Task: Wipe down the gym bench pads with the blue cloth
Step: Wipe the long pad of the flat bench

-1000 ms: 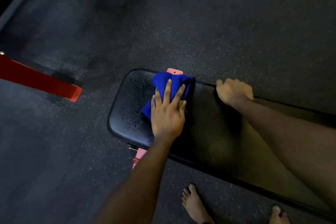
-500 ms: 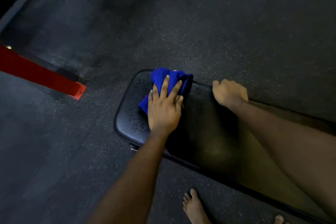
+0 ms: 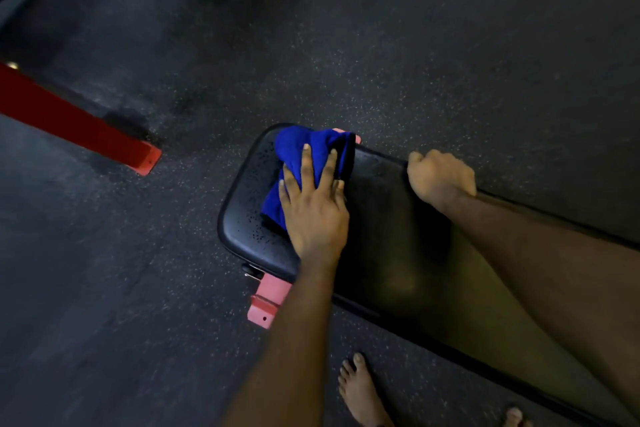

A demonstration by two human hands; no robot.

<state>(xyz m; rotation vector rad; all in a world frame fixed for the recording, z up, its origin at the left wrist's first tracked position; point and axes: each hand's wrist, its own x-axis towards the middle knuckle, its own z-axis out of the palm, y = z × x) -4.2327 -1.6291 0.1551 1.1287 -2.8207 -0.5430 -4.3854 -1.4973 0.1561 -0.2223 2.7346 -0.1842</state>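
Key relation: bench pad long axis runs from its rounded end, mid-frame, down and to the right out of view. Blue cloth sits bunched on that rounded end, at the far corner, partly lapping the far edge.

Left hand is the nearer one. It lies on top of the cloth, fingers straight and spread, palm flat, pressing the cloth into the pad. No pinch, no fist; the cloth is held only by downward pressure.

Right hand is farther along the pad toward its long part, well apart from the cloth. Fingers are curled over the pad's far edge, gripping it. Looks like a brace, not a wiping hand.

Droplets speckle the pad between the cloth and the rounded end edge, plus a patch near the heel of the left hand. The surface to the right of the cloth reads smooth and dull (lighting is dim, so I can't tell how dry it really is).

My read: the unwiped zone lies to the left of the cloth and toward the person, so the next stroke should run across the short axis at that end, toward the near-left corner. The left hand already sits next to it; the right has no reason to let go.

Risk: the loose bunch may slide out from under a flat palm at the rounded edge.

Under the end, a red frame foot sticks out onto the floor.
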